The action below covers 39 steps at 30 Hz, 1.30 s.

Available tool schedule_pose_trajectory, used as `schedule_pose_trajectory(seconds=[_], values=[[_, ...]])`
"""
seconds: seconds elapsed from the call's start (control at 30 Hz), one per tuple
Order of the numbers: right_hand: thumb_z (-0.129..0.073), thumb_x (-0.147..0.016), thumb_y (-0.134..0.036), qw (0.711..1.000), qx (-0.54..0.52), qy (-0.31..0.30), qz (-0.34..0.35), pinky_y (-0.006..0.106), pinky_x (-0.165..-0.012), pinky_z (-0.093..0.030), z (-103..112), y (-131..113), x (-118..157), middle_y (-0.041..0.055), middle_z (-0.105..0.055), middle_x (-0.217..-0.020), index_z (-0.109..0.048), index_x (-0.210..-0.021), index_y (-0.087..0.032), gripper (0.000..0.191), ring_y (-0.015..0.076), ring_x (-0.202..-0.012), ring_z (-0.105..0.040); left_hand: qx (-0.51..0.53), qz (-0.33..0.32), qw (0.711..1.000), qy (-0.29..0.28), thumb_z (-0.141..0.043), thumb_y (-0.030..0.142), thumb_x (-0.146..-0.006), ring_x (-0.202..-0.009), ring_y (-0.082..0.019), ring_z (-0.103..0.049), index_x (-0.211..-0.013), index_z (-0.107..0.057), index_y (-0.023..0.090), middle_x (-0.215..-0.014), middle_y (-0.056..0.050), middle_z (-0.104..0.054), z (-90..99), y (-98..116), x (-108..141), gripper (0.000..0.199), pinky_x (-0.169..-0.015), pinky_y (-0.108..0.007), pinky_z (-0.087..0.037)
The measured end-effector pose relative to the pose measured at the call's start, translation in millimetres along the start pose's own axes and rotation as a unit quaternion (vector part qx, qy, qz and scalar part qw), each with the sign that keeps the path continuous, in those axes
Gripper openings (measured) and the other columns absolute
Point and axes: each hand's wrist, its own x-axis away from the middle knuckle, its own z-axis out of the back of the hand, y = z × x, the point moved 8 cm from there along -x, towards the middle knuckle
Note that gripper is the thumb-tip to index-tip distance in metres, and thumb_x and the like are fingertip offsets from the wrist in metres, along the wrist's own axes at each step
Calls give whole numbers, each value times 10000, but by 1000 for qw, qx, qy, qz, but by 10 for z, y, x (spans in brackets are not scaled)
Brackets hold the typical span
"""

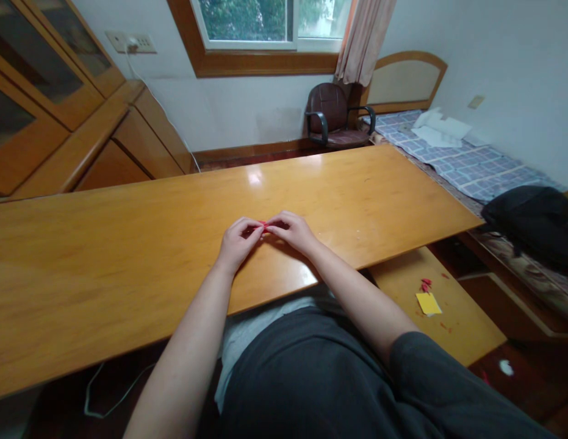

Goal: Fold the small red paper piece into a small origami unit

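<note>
Between the fingertips of both hands is a small red piece (264, 226), mostly covered by the fingers; its kind is too small to make out. My left hand (238, 244) pinches it from the left, thumb and fingers pressed together. From the right, my right hand (291, 230) pinches the same piece. Both hands rest close over the glossy wooden table (128, 244), near its front edge.
To the right, a lower wooden surface (467, 329) bears a yellow square (429, 303) and several red bits (425, 285). A brown armchair (328, 116) stands beyond the table. A black bag (531, 225) lies on the bed (471, 161). Cabinets (96, 140) are at left.
</note>
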Motion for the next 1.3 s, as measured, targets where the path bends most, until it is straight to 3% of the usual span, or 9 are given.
schedule_pose_trajectory(seconds=[0.43, 0.63, 0.83, 1.3], values=[[-697, -849, -269, 999, 10, 42, 4, 269, -720, -473, 49, 9, 3, 37, -669, -815, -728, -839, -167, 106, 140, -775, -605, 63, 40, 997, -1, -661, 381, -848, -716, -153, -685, -873, -664, 180, -855, -35, -672, -18, -97, 7, 203, -688, -284, -570], [-664, -869, -265, 999, 33, 32, 8, 276, -747, -469, 22, 32, 5, 37, -658, -828, -716, -842, -169, 112, 143, -792, -596, -32, -12, 999, 10, -654, 341, -855, -817, -163, -655, -919, -675, 198, -904, -37, -683, 5, 69, 12, 158, -773, -295, -542], [-651, -870, -225, 998, 36, 37, 34, 259, -714, -471, 20, -22, 25, 27, -615, -802, -708, -826, -161, 96, 132, -760, -582, -112, -83, 990, 4, -657, 290, -865, -790, -149, -608, -934, -709, 208, -889, -34, -626, -23, 216, 26, 119, -691, -267, -506], [-607, -914, -240, 996, 47, 18, 68, 251, -713, -473, -11, -58, 35, 31, -587, -842, -683, -877, -165, 113, 130, -782, -569, -134, -107, 985, 24, -652, 310, -875, -808, -156, -580, -929, -715, 215, -902, -24, -559, -2, 240, 26, 126, -700, -284, -507]])
